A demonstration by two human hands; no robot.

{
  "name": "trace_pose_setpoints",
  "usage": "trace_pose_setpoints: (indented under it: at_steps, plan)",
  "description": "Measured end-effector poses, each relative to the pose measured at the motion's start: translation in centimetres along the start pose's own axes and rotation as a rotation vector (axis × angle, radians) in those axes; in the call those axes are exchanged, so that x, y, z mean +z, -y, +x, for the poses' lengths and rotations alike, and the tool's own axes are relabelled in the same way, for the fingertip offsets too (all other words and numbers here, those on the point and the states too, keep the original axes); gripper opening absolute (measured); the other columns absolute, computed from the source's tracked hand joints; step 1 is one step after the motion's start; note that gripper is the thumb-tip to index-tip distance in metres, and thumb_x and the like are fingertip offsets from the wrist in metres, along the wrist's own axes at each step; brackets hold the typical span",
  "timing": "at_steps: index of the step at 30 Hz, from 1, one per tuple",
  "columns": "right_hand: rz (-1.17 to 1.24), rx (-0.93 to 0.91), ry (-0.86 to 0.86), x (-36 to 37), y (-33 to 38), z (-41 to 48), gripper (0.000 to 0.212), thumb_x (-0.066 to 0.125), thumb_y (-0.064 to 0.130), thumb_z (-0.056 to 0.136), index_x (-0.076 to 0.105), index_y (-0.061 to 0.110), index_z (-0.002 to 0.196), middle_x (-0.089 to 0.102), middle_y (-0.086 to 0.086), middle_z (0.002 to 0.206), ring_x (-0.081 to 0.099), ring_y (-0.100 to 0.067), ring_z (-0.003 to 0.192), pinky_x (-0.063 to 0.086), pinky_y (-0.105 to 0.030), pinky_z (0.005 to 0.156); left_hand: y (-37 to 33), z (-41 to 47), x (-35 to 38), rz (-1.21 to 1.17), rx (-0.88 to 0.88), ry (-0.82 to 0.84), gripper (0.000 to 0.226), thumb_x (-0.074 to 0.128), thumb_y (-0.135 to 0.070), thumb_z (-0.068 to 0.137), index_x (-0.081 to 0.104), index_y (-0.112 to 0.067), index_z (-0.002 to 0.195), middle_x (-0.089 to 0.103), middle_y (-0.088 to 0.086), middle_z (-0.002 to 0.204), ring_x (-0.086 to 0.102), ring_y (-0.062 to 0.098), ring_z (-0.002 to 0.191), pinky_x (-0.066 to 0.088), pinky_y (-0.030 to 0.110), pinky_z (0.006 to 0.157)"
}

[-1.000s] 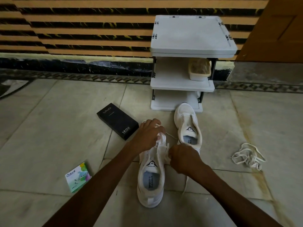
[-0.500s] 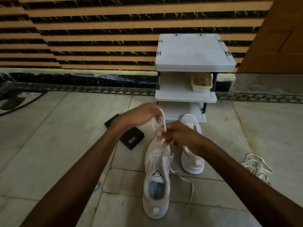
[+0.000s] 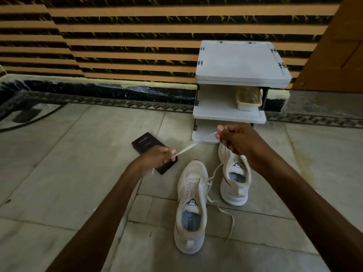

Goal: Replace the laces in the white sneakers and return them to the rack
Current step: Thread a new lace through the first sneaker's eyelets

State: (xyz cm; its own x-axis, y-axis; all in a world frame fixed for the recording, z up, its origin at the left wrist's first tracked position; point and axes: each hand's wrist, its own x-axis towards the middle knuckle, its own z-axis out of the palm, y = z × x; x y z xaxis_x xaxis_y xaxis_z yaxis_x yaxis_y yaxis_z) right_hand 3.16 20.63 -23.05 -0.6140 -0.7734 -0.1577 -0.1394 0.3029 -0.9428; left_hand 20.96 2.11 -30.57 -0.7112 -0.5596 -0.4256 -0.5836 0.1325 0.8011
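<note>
Two white sneakers stand on the tiled floor. The near sneaker (image 3: 191, 207) is partly laced, and a loose lace end (image 3: 225, 211) trails off its right side. The far sneaker (image 3: 234, 181) sits just behind it, in front of the white rack (image 3: 239, 63). A white lace (image 3: 193, 145) is stretched taut between my hands above the shoes. My left hand (image 3: 157, 157) pinches its lower end. My right hand (image 3: 235, 139) grips its upper end, higher and to the right.
A black phone box (image 3: 146, 143) lies on the floor under my left hand. The rack's middle shelf carries a cream container (image 3: 248, 101). A striped wall runs behind, and a wooden door (image 3: 337, 46) stands at the right.
My hands rose from the near sneaker and drew apart, pulling the lace taut. The camera tilted up, so the old laces at the right and the small green packet left the view.
</note>
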Motion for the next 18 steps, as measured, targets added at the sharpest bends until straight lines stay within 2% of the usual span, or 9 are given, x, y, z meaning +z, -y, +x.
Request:
trace_pose_setpoints:
  at_steps: [2, 4, 6, 8, 9, 11, 13, 16, 18]
  plan:
    - [-0.071, -0.008, -0.081, -0.1, -1.0, 0.2, 0.033, 0.055, 0.035, 0.097, 0.071, 0.01, 0.083, 0.062, 0.004, 0.063, 0.049, -0.001, 0.051, 0.039, -0.018, 0.054, 1.2, -0.1, 1.2, 0.003, -0.016, -0.069, 0.028, 0.049, -0.024, 0.101, 0.071, -0.011, 0.087, 0.052, -0.002, 0.067, 0.043, 0.008, 0.06, 0.035, 0.017, 0.055]
    - [-0.24, -0.062, -0.151, 0.0, -2.2, 0.5, 0.024, 0.059, 0.03, 0.095, 0.071, 0.014, 0.081, 0.068, 0.002, 0.072, 0.055, 0.002, 0.053, 0.043, -0.022, 0.06, 2.0, -0.3, 2.3, -0.057, 0.003, -0.144, 0.026, 0.049, -0.011, 0.099, 0.071, -0.014, 0.087, 0.058, -0.001, 0.069, 0.047, 0.007, 0.061, 0.038, 0.013, 0.052]
    - [-0.511, -0.155, -0.193, 0.5, -3.1, 0.5, 0.008, 0.065, 0.023, 0.091, 0.071, 0.019, 0.094, 0.071, 0.003, 0.094, 0.064, -0.001, 0.073, 0.046, -0.022, 0.072, 2.1, -0.7, 3.0, -0.086, 0.06, -0.185, 0.025, 0.048, -0.002, 0.098, 0.072, -0.009, 0.097, 0.064, 0.001, 0.073, 0.052, 0.005, 0.061, 0.04, 0.009, 0.052]
    - [-0.644, -0.211, -0.152, 1.6, -3.9, 0.4, 0.027, 0.07, 0.02, 0.086, 0.067, 0.02, 0.113, 0.067, 0.005, 0.116, 0.065, -0.009, 0.095, 0.042, -0.018, 0.083, 1.2, -1.1, 3.7, -0.096, 0.143, -0.183, 0.022, 0.052, 0.0, 0.095, 0.071, -0.009, 0.1, 0.07, 0.006, 0.079, 0.059, 0.007, 0.064, 0.044, 0.012, 0.055]
    - [-0.618, -0.211, -0.082, 2.3, -4.1, 0.4, 0.033, 0.071, 0.019, 0.086, 0.065, 0.02, 0.118, 0.064, 0.007, 0.119, 0.066, -0.006, 0.09, 0.044, -0.014, 0.081, 0.5, -1.3, 4.1, -0.111, 0.178, -0.172, 0.019, 0.056, 0.0, 0.093, 0.07, -0.011, 0.098, 0.072, 0.007, 0.08, 0.062, 0.008, 0.064, 0.046, 0.015, 0.057]
    - [-0.486, -0.198, 0.094, 4.0, -4.4, 0.1, 0.033, 0.072, 0.016, 0.086, 0.064, 0.017, 0.118, 0.063, 0.011, 0.114, 0.067, 0.0, 0.065, 0.052, -0.013, 0.067, -0.8, -1.6, 4.8, -0.142, 0.212, -0.17, 0.013, 0.064, -0.002, 0.089, 0.068, -0.014, 0.092, 0.073, 0.004, 0.076, 0.066, 0.009, 0.063, 0.047, 0.019, 0.057]
    - [-0.378, -0.217, 0.19, 5.3, -5.1, 0.1, 0.021, 0.072, 0.016, 0.086, 0.068, 0.011, 0.105, 0.071, 0.006, 0.1, 0.068, -0.007, 0.055, 0.058, -0.025, 0.061, -1.8, -1.8, 5.3, -0.089, 0.234, -0.212, 0.009, 0.069, -0.007, 0.086, 0.065, -0.014, 0.087, 0.072, 0.0, 0.07, 0.067, 0.009, 0.06, 0.05, 0.023, 0.057]
    - [-0.333, -0.245, 0.151, 5.8, -6.2, 0.3, 0.007, 0.075, 0.017, 0.083, 0.071, 0.011, 0.082, 0.072, 0.0, 0.069, 0.068, -0.009, 0.053, 0.056, -0.025, 0.053, -2.2, -2.3, 5.7, 0.044, 0.229, -0.272, 0.011, 0.072, -0.013, 0.085, 0.061, -0.015, 0.087, 0.071, 0.001, 0.069, 0.067, 0.008, 0.056, 0.054, 0.023, 0.057]
    - [-0.416, -0.228, 0.082, 5.8, -7.0, 0.5, 0.012, 0.075, 0.011, 0.08, 0.071, 0.019, 0.071, 0.07, 0.003, 0.062, 0.065, -0.008, 0.051, 0.054, -0.025, 0.05, -1.7, -2.3, 5.7, 0.103, 0.211, -0.306, 0.008, 0.072, -0.018, 0.086, 0.065, -0.015, 0.084, 0.07, -0.001, 0.069, 0.066, 0.007, 0.054, 0.052, 0.018, 0.055]
